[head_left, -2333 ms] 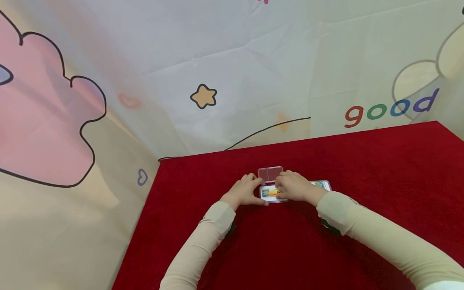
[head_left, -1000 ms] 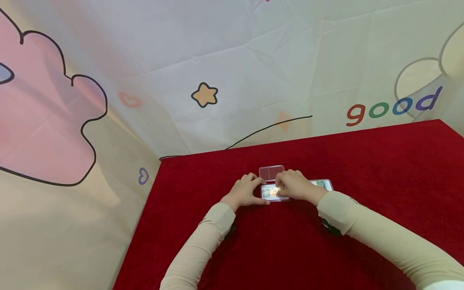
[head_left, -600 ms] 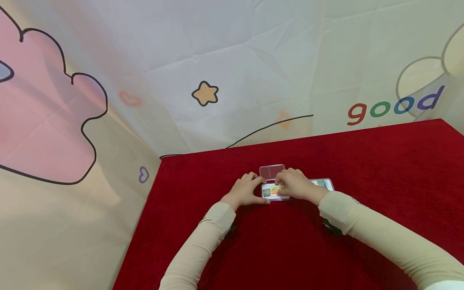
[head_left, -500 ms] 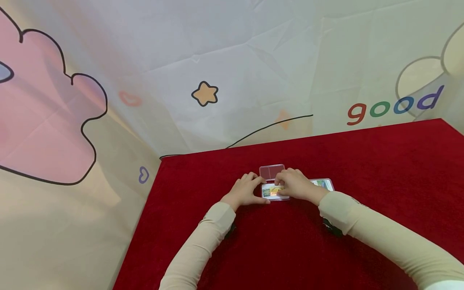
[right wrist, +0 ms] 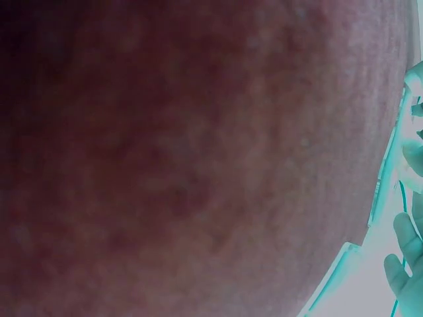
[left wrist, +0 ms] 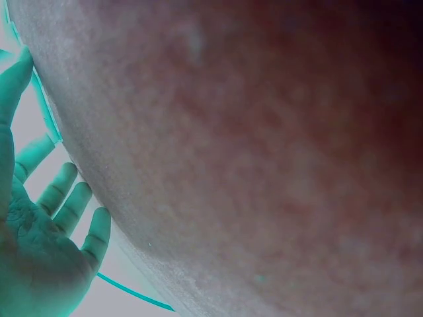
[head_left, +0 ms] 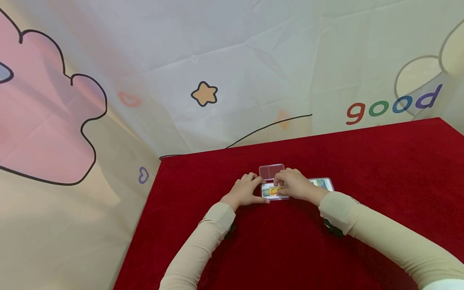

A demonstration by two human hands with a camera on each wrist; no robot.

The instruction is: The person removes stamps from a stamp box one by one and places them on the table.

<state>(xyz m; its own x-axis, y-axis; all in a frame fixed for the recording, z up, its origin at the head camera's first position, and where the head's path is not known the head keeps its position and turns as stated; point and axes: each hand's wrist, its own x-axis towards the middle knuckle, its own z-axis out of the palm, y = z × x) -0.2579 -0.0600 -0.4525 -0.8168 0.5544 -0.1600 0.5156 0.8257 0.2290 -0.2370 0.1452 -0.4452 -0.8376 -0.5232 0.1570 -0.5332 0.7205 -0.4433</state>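
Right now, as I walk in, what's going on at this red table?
A person is handling a flat picture panel. The left hand spans its left end; the right hand has fingers bent over the yellow picture. Whether they pinch anything is hidden. A clear tray lies behind the panel; another panel shows beyond the right hand.

This looks like a makeshift studio corner, with a cartoon-printed backdrop (head_left: 246,88) enclosing a red-covered table (head_left: 362,165).
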